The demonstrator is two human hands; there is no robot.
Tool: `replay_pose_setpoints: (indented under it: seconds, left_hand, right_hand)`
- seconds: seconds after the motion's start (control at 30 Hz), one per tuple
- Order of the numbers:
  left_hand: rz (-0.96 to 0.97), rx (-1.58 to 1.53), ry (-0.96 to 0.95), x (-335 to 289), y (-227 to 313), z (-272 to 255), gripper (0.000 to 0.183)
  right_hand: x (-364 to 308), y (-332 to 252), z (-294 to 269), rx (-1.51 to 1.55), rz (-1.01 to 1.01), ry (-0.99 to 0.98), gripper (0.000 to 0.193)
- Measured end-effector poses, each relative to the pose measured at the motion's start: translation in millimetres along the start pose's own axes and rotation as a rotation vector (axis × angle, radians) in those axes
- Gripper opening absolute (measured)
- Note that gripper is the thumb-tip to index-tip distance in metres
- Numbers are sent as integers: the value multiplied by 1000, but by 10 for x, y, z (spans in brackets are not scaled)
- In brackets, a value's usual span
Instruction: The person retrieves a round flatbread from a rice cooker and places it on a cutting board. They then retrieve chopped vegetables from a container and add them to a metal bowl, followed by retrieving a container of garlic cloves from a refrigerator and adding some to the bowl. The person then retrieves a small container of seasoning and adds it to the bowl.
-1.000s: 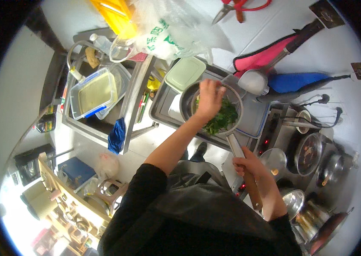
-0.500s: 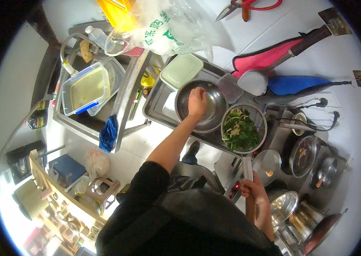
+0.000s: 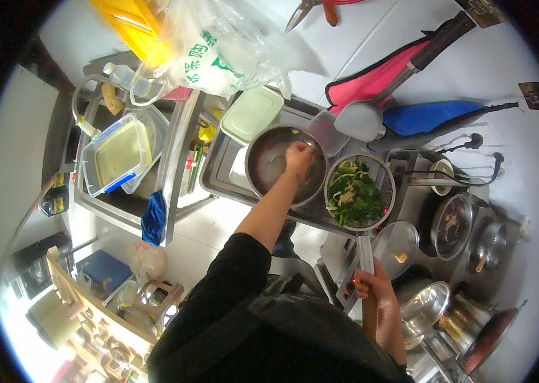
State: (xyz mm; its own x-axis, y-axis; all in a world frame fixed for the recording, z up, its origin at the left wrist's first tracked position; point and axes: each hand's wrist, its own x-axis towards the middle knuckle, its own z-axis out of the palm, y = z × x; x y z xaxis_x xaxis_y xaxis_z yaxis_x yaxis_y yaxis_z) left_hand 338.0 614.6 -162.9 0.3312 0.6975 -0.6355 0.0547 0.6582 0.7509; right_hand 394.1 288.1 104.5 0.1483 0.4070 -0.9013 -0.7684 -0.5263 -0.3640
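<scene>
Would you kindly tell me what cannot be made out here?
Head view:
What the left hand holds, if anything: hidden by the hand itself.
Gripped part of handle: covered by right hand.
Scissors: cut off by top edge.
Anything beneath greens: covered by them.

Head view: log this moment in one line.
left hand: over bowl, contact unclear | right hand: gripping scoop by handle | scoop: beside bowl, holding greens

The leaves (image 3: pixel 360 201) are dark green, the bowl (image 3: pixel 265 163) grey, the cloth (image 3: pixel 153 218) deep blue.
</scene>
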Motion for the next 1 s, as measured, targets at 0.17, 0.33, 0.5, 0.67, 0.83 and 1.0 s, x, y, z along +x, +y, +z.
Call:
replay_pose_setpoints:
  seconds: [0.17, 0.33, 0.5, 0.67, 0.83, 1.0]
  left_hand:
    - [140, -499, 371, 242, 128, -12, 19]
    - [29, -504, 247, 435, 168, -120, 14]
    - [158, 327, 136, 292, 216, -595, 20]
    - [354, 1242, -241, 4, 82, -956, 24]
    - [357, 1443, -148, -323, -122, -796, 42]
    - [539, 1517, -289, -294, -159, -713, 36]
  right_hand:
    - [5, -27, 37, -31, 6, 24, 50]
    - [36, -21, 29, -20, 8, -15, 50]
    - [44, 14, -6, -11, 10, -14, 52]
    - [34, 34, -13, 1, -7, 14, 53]
    - [44, 55, 2, 37, -13, 3, 54]
    - [49, 90, 9, 56, -4, 13, 57]
